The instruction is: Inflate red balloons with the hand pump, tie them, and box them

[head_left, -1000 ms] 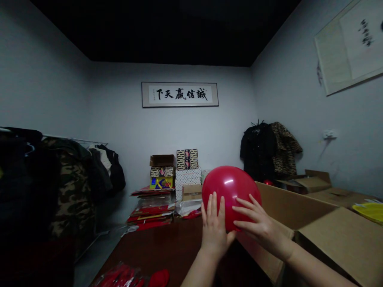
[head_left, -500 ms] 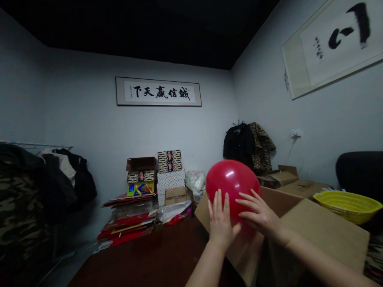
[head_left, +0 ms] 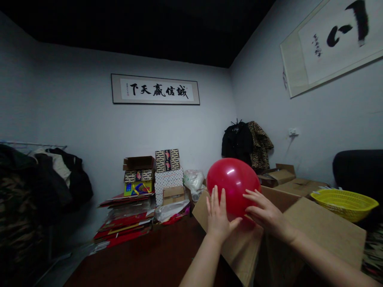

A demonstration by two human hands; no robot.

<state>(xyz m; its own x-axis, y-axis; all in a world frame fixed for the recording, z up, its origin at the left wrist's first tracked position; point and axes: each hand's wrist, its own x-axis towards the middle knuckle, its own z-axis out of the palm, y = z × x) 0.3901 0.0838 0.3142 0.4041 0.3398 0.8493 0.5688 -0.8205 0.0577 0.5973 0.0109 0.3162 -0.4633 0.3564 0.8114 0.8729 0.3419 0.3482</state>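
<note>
Red balloon (head_left: 233,180) is at 4 o'clock near cardboard box (head_left: 324,228), left hand (head_left: 218,224) at its 7, right hand (head_left: 267,214) at its 4, fingers parted against it; best keep pressure light, even.

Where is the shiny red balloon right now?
In the head view, the balloon is just right of centre, between the left hand and the right hand, its lower part seen against the brown cardboard box.
</note>
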